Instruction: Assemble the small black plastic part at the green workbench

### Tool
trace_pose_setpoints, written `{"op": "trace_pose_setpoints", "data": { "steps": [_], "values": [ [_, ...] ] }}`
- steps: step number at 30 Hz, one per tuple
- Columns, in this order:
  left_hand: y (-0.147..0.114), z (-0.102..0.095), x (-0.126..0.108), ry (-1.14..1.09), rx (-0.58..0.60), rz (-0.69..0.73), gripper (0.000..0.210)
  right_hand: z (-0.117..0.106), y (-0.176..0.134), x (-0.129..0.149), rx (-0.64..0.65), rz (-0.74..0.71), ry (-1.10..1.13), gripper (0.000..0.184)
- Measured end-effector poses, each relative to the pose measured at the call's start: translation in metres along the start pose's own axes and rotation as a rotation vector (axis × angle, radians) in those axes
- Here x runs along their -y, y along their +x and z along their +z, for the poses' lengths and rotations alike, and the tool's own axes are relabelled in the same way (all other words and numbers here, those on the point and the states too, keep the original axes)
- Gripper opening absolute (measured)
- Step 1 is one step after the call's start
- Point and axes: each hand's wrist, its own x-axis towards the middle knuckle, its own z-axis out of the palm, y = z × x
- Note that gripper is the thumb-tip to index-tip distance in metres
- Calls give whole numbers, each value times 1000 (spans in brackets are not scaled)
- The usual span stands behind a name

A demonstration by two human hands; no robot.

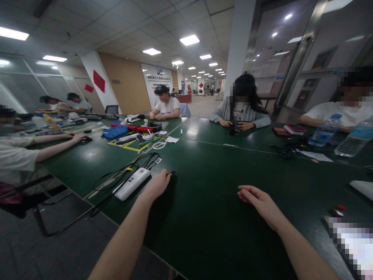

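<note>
Right of the white power bank [132,184], beyond the person's left hand [157,183], I see open green tabletop [204,210] wide enough for passing, reaching to the right hand [256,199]. Black cables [147,158] obstruct the power bank's left and far sides; farther behind it, a white coil [159,146] and blue basket [115,132] block the way.

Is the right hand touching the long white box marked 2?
No, the long white box lies by the left hand, apart from the right hand.
</note>
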Motion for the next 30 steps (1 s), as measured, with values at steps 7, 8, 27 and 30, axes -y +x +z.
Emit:
{"op": "trace_pose_setpoints", "data": {
  "steps": [7, 8, 27, 30],
  "values": [
    [-1, -1, -3, 13, 32, -19, 28, -1, 0, 0, 2, 10, -10, 33],
    [-1, -1, -2, 16, 34, -14, 28, -1, 1, 0, 1, 5, -6, 33],
    [-4, -7, -8, 27, 84, 10, 26, 0, 1, -2, 17, -2, -17, 35],
    [-5, -6, -11, 30, 66, 24, 26, -1, 2, -3, 13, 4, -16, 36]
  ]
}}
